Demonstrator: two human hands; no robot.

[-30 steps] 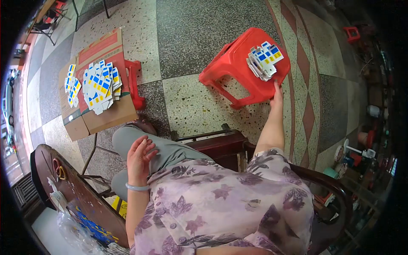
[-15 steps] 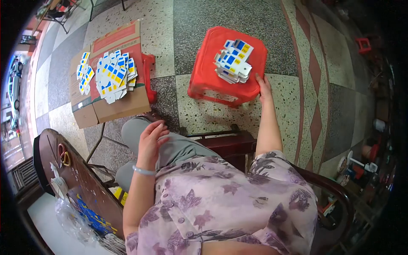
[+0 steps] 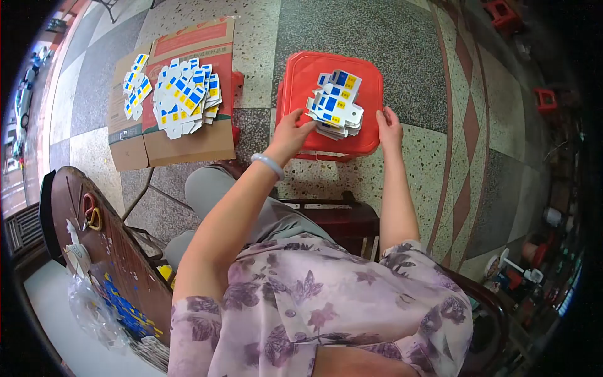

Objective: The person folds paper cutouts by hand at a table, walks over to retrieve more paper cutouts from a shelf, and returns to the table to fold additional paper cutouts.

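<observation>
A red plastic stool (image 3: 301, 75) stands in front of me. On its seat lies a pile of flat white, blue and yellow printed cardboard pieces (image 3: 336, 103), which look like unfolded small boxes. My left hand (image 3: 291, 135), with a pale bangle at the wrist, reaches the pile's lower left edge. Its thumb and fingers are apart, and whether they touch a piece is hard to see. At the stool's right edge, my right hand (image 3: 391, 131) has its fingers curled against the rim.
Left of the stool, a flattened brown carton (image 3: 188, 151) bears a larger heap of similar pieces (image 3: 185, 97). A dark wooden board (image 3: 119, 251) at lower left holds scissors (image 3: 94, 217) and blue and yellow strips (image 3: 125, 308). Another red stool (image 3: 546, 100) stands far right.
My left hand has moved from over my lap to the pile's left edge. The stool has turned, now sitting squarer to me. My right hand remains at its right edge.
</observation>
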